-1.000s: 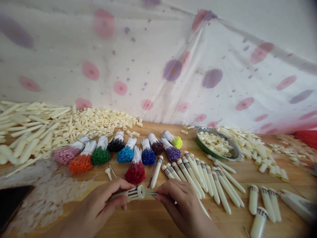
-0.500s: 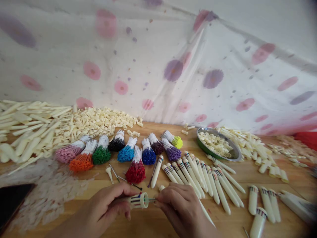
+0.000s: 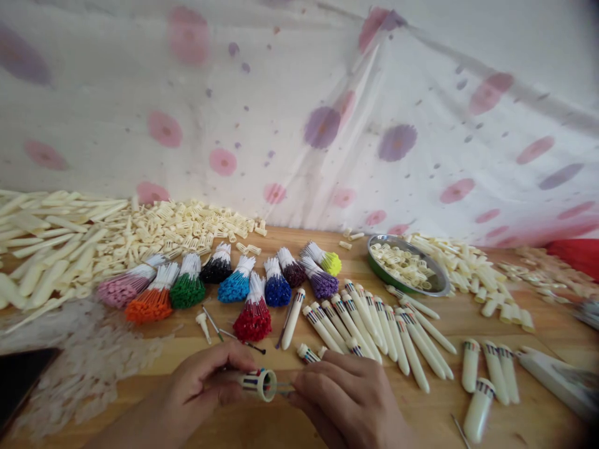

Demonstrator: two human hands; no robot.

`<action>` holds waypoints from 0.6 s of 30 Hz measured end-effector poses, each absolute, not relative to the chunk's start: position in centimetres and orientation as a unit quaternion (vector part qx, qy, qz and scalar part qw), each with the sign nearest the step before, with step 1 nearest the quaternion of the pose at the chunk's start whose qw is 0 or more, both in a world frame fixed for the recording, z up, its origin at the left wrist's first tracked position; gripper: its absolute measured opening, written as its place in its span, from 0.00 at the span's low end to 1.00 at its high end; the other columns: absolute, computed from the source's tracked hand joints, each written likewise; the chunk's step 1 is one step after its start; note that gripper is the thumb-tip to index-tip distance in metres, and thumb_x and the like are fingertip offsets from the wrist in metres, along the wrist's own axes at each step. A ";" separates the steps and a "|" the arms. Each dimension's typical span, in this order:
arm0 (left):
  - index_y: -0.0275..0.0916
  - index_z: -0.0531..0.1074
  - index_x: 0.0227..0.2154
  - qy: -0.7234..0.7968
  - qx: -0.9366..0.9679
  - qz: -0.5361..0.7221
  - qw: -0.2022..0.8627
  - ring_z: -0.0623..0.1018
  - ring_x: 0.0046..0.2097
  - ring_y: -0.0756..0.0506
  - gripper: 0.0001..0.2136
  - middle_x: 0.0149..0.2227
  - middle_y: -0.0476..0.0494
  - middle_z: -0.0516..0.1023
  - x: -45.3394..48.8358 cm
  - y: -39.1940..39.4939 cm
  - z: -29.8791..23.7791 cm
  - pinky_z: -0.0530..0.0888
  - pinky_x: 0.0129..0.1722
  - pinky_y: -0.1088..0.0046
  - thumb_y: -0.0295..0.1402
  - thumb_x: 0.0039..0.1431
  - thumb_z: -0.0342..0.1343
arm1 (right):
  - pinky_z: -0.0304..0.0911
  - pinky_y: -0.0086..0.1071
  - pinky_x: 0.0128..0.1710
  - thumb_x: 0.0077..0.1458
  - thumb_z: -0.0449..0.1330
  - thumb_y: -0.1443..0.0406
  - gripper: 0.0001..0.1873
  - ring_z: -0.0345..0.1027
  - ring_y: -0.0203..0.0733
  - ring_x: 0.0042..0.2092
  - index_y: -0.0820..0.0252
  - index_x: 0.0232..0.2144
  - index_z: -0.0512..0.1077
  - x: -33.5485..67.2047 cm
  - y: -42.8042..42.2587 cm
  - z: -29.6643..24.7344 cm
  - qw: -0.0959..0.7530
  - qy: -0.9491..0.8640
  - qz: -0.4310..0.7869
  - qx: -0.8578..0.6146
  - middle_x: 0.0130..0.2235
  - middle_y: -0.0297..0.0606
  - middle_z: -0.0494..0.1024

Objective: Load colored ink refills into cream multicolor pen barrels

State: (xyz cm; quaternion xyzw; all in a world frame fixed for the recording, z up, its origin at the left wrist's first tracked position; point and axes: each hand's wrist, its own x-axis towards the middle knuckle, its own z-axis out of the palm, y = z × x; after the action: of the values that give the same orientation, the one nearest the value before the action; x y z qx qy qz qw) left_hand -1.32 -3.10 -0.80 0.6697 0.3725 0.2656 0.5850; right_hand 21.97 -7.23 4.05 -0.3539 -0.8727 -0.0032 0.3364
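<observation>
My left hand (image 3: 199, 383) is closed around a cream multicolour pen barrel (image 3: 255, 381), its slotted, open end facing right. Coloured tabs show in the slots; the rest of the barrel is hidden by my fingers. With its fingers pinched, my right hand (image 3: 349, 390) holds a thin rod (image 3: 283, 388) that points into the barrel's open end. Whether the rod is a refill or a tool I cannot tell. Just beyond the right hand lie slotted pen ends (image 3: 307, 353). A red bundle of refills (image 3: 253, 318) stands above the barrel.
Further refill bundles, such as the orange one (image 3: 152, 299), spread across the table (image 3: 281, 237). Rows of assembled pens (image 3: 369, 318) lie at right. Behind them is a steel bowl (image 3: 444, 284) of cream rings. Piled cream parts (image 3: 51, 249) and a dark flat object (image 3: 28, 380) are left.
The barrel's open end has turned slightly more toward me. My right hand has shifted a little at the rod, uncovering slotted pen ends behind it. The whole view has moved slightly.
</observation>
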 end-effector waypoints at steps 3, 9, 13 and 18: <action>0.48 0.73 0.36 0.372 0.680 0.263 0.575 0.74 0.40 0.47 0.07 0.37 0.52 0.76 -1.5 -3.1 -1.1 0.70 0.41 0.75 0.32 0.54 0.55 | 0.55 0.27 0.22 0.56 0.54 0.73 0.04 0.62 0.34 0.24 0.64 0.33 0.68 22.3 -7.4 4.5 0.323 -0.879 -0.002 -0.352 0.23 0.34 0.72; 0.49 0.74 0.36 0.367 0.671 0.274 0.583 0.75 0.40 0.46 0.07 0.37 0.51 0.77 -1.5 -3.0 -1.1 0.71 0.41 0.75 0.33 0.54 0.56 | 0.55 0.27 0.23 0.57 0.56 0.71 0.02 0.61 0.34 0.24 0.64 0.32 0.68 22.6 -7.6 5.4 0.297 -0.886 0.009 -0.357 0.24 0.34 0.72; 0.49 0.74 0.36 0.367 0.662 0.275 0.592 0.75 0.41 0.46 0.07 0.37 0.51 0.77 -1.5 -3.0 -1.0 0.71 0.42 0.74 0.33 0.54 0.57 | 0.53 0.27 0.22 0.58 0.53 0.72 0.05 0.59 0.33 0.23 0.63 0.31 0.68 22.5 -7.5 5.1 0.297 -0.884 0.009 -0.360 0.23 0.33 0.71; 0.49 0.74 0.35 0.371 0.654 0.276 0.599 0.75 0.41 0.45 0.06 0.37 0.51 0.77 -1.3 -3.0 -0.6 0.71 0.42 0.74 0.34 0.53 0.57 | 0.52 0.28 0.21 0.57 0.54 0.73 0.05 0.58 0.33 0.22 0.63 0.31 0.68 22.4 -7.5 4.6 0.318 -0.880 0.012 -0.353 0.23 0.32 0.71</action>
State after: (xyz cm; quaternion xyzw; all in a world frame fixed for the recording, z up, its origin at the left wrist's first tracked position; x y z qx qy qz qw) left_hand -1.35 -3.03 -0.58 0.6536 0.3710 0.2756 0.5993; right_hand 22.40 -7.45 4.59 -0.3525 -0.8802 0.0116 0.3175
